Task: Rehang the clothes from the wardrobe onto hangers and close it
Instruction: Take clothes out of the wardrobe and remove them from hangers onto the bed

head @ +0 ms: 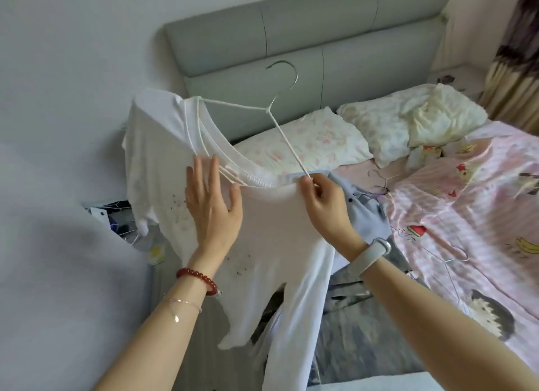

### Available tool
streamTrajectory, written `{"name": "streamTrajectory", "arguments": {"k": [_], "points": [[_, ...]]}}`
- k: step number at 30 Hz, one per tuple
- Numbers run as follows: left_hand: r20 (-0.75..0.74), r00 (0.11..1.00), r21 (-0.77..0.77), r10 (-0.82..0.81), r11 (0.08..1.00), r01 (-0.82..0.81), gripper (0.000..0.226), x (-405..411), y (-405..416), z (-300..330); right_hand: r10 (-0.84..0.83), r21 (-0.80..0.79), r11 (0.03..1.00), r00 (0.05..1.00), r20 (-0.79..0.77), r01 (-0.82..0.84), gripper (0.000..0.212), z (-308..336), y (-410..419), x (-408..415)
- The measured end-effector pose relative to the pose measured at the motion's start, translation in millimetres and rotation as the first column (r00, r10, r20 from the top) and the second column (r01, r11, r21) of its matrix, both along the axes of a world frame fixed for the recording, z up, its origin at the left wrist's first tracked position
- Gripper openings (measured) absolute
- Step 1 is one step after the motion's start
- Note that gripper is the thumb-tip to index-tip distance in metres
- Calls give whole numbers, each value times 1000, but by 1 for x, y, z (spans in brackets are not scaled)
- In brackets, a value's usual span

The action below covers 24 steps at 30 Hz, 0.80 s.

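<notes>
The white top [262, 230] is half on its white wire hanger [280, 122]: one shoulder seated. The right hand [320, 204] pinches collar and hanger end; the left hand [213, 207] lies flat, fingers spread. More clothes and spare hangers [449, 262] wait on the bed [466, 215] (wardrobe unseen).

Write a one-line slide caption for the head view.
Right hand pinches the white hanger's end at the white shirt's neckline; open left hand steadies the fabric.
</notes>
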<state>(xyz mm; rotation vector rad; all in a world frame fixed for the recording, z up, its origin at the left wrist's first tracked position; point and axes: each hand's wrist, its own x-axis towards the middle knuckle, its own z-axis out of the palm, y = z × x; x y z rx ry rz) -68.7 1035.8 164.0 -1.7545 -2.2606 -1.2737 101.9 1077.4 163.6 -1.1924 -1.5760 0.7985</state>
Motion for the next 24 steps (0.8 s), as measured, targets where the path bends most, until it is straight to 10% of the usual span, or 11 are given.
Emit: {"name": "streamTrajectory", "arguments": {"k": [12,24], "points": [[-12,913,-547,-407,768,335,60,85,168,-163,-458,-160,854,860,224,496,32,-126,196,125],[2,857,-919,-516,336,204,56,74,214,-396,-202,-304,739,628,752,602,33,-346,255,182]]}}
